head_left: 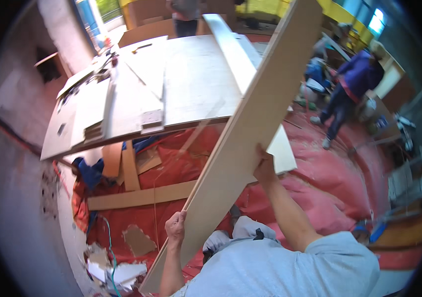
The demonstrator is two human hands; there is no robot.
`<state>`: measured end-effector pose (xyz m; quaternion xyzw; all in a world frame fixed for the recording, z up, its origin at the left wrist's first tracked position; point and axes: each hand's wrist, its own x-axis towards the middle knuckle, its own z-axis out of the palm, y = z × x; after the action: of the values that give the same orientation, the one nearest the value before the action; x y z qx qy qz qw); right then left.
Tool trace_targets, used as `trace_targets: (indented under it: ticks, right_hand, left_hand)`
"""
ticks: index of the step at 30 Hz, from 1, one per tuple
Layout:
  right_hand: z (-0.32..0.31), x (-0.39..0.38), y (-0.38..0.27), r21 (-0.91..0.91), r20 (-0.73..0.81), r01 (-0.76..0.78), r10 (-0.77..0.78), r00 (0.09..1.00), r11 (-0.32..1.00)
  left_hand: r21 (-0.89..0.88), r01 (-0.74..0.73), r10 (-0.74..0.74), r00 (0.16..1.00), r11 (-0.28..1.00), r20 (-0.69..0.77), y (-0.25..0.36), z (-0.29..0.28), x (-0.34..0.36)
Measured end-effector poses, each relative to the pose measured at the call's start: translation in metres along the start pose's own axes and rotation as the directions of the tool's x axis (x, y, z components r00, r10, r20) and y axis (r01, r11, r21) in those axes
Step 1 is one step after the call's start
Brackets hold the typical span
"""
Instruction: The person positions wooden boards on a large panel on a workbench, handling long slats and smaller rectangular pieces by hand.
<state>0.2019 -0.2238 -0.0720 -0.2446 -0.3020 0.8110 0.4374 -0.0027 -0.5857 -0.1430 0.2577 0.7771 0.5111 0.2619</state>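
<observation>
A long pale wooden board [250, 133] slants across my front, from low at my left up to the far right. My left hand [175, 226] is closed round its left edge near the lower end. Farther up, my right hand [265, 166] grips the board at its right edge; some of its fingers are hidden. The board's upper part passes in front of the right end of a large worktable [191, 74]. On that table another long pale board [228, 52] lies near its right side.
Stacked panels [94, 111], a hammer-like tool [141, 48] and small tools lie on the table. Red sheeting [315, 193] covers the floor, with offcuts [139, 240] and a plank [141, 198] on it. A person in purple [359, 72] stands at right, another person [186, 17] behind the table.
</observation>
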Motion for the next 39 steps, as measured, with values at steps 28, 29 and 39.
trace_targets:
  ticks: [28, 29, 39]
  right_hand:
    - [0.238, -0.094, 0.240, -0.417, 0.502, -0.778, 0.833, 0.233, 0.470]
    - [0.261, -0.084, 0.258, -0.417, 0.492, -0.779, 0.837, 0.239, 0.468]
    - [0.486, 0.043, 0.489, -0.539, 0.354, -0.531, 0.748, 0.561, 0.653]
  left_hand:
    - [-0.258, -0.006, -0.130, 0.852, 0.966, -0.507, 0.101, -0.244, 0.045]
    - [-0.225, 0.038, -0.149, 0.852, 0.974, -0.502, 0.092, -0.276, 0.042]
    - [-0.493, 0.599, -0.754, 0.624, 0.631, -0.207, -0.147, -0.367, -0.111]
